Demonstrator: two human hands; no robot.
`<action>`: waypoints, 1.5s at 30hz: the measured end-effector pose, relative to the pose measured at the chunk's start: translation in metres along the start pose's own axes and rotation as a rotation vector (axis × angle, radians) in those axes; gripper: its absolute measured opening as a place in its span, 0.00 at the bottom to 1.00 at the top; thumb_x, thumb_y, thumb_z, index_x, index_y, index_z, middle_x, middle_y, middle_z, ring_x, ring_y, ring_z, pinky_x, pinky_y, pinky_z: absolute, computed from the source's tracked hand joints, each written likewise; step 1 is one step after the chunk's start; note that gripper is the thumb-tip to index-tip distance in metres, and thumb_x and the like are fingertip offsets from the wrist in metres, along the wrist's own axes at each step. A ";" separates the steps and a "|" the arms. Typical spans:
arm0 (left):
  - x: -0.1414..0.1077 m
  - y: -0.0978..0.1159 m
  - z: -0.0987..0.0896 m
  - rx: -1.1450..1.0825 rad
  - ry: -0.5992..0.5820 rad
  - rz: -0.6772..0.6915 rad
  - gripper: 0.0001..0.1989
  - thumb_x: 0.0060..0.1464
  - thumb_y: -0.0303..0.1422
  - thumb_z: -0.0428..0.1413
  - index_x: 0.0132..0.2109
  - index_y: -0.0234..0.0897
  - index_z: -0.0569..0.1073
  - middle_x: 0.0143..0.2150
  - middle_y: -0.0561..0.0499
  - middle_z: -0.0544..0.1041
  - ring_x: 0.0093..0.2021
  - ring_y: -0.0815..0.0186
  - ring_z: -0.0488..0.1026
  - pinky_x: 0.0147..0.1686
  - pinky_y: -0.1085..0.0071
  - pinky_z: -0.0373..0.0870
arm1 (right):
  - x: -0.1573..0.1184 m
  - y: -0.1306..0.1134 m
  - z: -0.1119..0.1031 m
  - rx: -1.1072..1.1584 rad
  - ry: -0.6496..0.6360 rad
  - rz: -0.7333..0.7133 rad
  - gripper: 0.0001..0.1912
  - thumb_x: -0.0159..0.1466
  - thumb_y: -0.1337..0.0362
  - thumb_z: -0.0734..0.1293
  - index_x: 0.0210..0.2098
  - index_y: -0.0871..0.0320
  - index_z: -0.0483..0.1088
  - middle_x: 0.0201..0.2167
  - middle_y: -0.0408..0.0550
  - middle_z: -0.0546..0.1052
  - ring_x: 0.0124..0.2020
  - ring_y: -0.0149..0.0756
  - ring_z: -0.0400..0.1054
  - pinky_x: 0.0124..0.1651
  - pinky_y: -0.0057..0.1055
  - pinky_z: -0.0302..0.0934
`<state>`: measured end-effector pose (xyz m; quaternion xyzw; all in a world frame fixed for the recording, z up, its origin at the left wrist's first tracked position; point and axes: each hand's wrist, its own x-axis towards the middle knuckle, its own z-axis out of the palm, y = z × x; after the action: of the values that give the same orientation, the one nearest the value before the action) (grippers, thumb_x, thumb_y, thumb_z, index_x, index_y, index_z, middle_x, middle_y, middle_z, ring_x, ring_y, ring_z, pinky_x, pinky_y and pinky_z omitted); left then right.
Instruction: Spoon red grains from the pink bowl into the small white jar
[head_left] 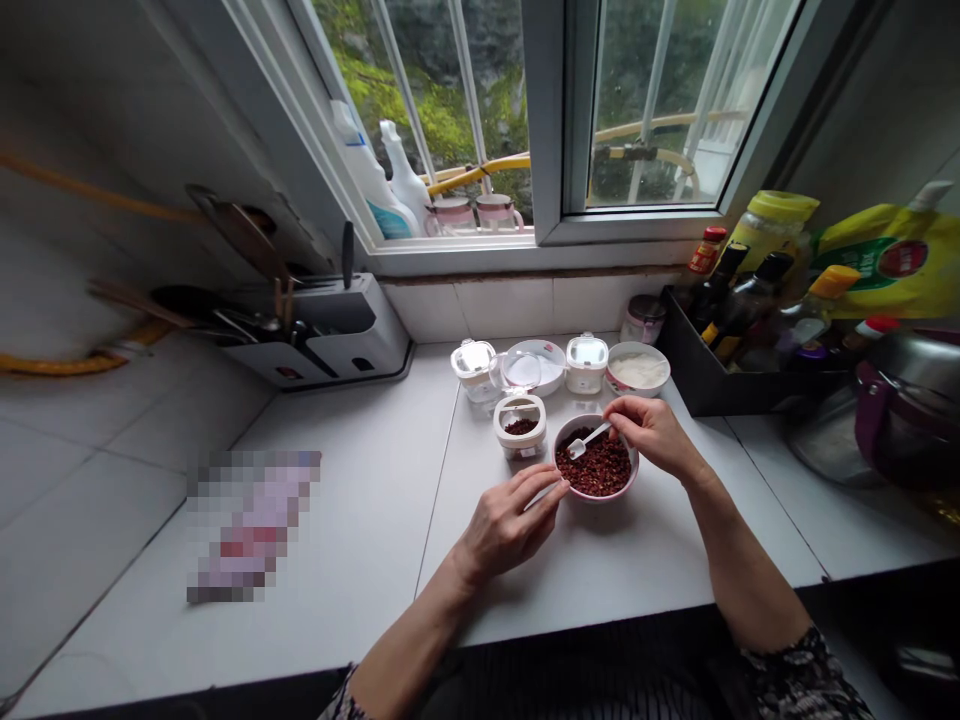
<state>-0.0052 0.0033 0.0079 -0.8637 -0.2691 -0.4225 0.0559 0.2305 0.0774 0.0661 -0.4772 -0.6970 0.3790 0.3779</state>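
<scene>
My right hand (651, 434) pinches the handle of a small white spoon (597, 436). The spoon's scoop end rests on dried reddish-brown peppercorns (600, 472) that fill a bowl with a pale pink rim (634, 478). On the bowl's left side lie the stretched fingertips of my left hand (517, 520), against the rim; its thumb is hidden. Just left of the bowl stands a small clear spice jar (520, 446) with a pale frame and its lid up, holding some of the same peppercorns.
Behind are two more spice jars (474, 370) (586, 364), a clear-looking dish (546, 368) and a bowl of white grains (639, 372). A black bottle rack (705, 390) and a steel pot (832, 440) stand right. Left are a knife holder (352, 335) and a blurred packet (259, 525).
</scene>
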 end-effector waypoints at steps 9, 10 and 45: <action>0.001 0.001 0.000 0.003 0.005 0.009 0.15 0.61 0.21 0.52 0.54 0.31 0.72 0.48 0.40 0.78 0.50 0.58 0.76 0.46 0.63 0.81 | 0.003 0.000 0.000 0.170 0.040 0.127 0.10 0.55 0.59 0.66 0.29 0.59 0.73 0.19 0.43 0.74 0.18 0.28 0.62 0.21 0.25 0.55; 0.001 0.001 0.000 0.004 0.005 0.008 0.15 0.61 0.21 0.52 0.54 0.31 0.72 0.48 0.40 0.78 0.50 0.58 0.76 0.46 0.62 0.81 | 0.003 0.000 0.000 0.176 0.047 0.135 0.10 0.54 0.59 0.66 0.29 0.60 0.73 0.19 0.43 0.74 0.18 0.27 0.62 0.21 0.25 0.55; -0.001 -0.001 0.001 -0.028 0.004 -0.003 0.16 0.60 0.21 0.52 0.54 0.31 0.72 0.48 0.40 0.77 0.52 0.58 0.75 0.47 0.62 0.80 | 0.000 0.000 0.007 -0.157 0.204 -0.154 0.09 0.62 0.64 0.62 0.32 0.57 0.74 0.22 0.45 0.76 0.23 0.35 0.69 0.30 0.31 0.64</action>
<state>-0.0055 0.0040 0.0065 -0.8631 -0.2644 -0.4280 0.0438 0.2244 0.0757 0.0630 -0.4864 -0.7171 0.2424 0.4363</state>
